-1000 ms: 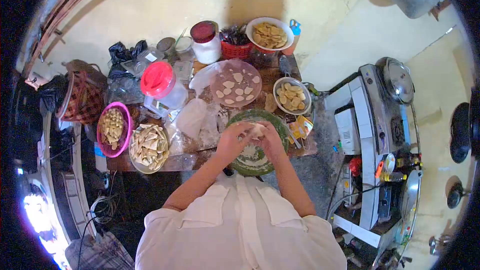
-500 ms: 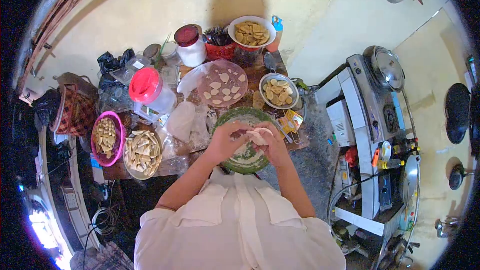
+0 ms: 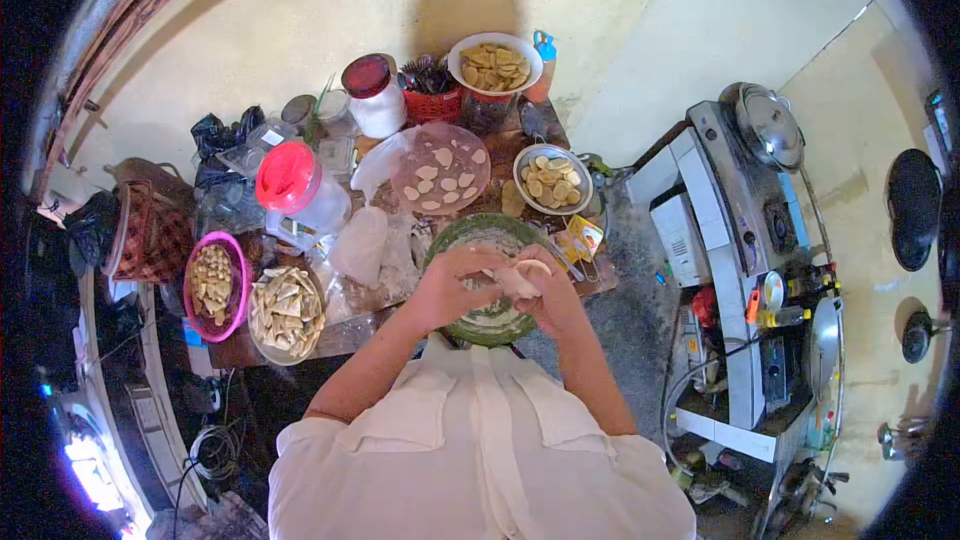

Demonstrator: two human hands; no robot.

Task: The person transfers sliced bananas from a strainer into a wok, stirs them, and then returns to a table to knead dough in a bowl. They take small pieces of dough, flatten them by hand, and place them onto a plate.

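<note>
Head view: the pale dough piece (image 3: 516, 281) is held up over the green bowl (image 3: 497, 222), in front of the white shirt (image 3: 490, 440). The right hand (image 3: 556, 302) has the firmer grip, thumb and fingers closed around the piece's right side. The left hand (image 3: 452, 286) is half curled from the other side, a gap showing between thumb and fingers; whether its tips pinch the near edge or merely brush it, I cannot tell. Working over the bowl probably lets loose flour drop back inside, and the bowl sits close to the body so both elbows can stay bent and low.

The plate (image 3: 462, 138) stands just beyond, likely for easy reach, its flat rounds (image 3: 466, 180) lying apart from one another, perhaps to prevent sticking. The bag of white powder (image 3: 360, 246) leans near the bowl's left, seemingly for the same reason. Farther left on the table (image 3: 345, 336), the pink basin (image 3: 246, 280) and a dish of pale strips (image 3: 288, 312) keep other pieces separate.

The dough piece lies aslant, one rounded, flattish edge facing up and right toward the right fingers. Its long axis seems to run across the body, from hand to hand, though the fingers hide too much to be certain.
</note>
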